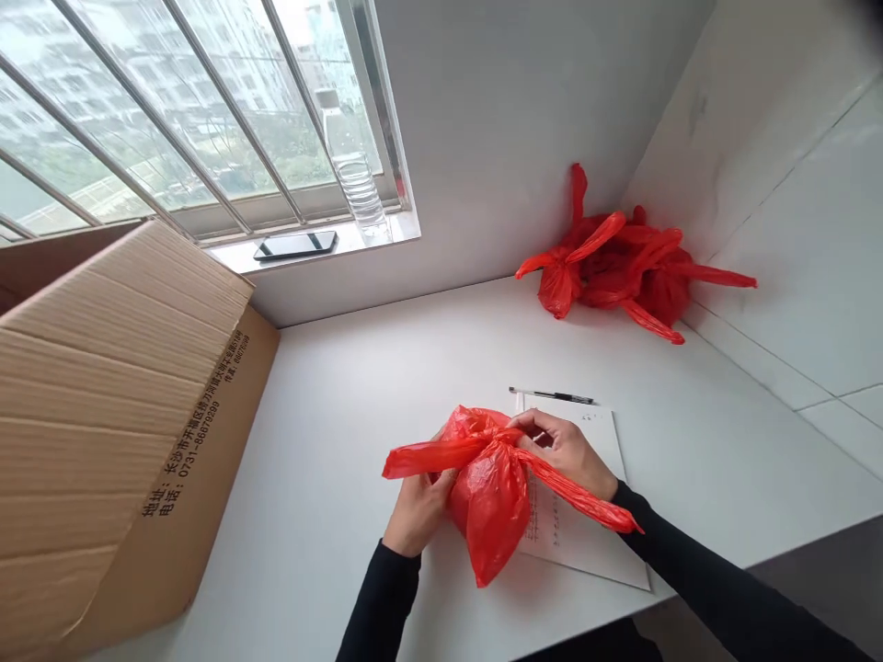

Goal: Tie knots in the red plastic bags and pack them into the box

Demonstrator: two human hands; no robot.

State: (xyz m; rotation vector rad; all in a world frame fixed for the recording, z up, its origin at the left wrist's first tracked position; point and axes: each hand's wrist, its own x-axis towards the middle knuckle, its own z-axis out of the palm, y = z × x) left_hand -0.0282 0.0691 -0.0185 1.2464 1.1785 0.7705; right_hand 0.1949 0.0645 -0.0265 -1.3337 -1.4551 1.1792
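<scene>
A red plastic bag lies on the white table in front of me, its two handles crossed at a knot. My left hand grips the bag's left side below the left handle, fingers curled into the plastic. Closed on the knot and the base of the right handle is my right hand, which rests over a sheet of paper. Both sleeves are black.
A large open cardboard box lies on its side at the left. Several tied red bags sit in the far right corner. A pen lies above the paper. A phone and a clear bottle stand on the windowsill.
</scene>
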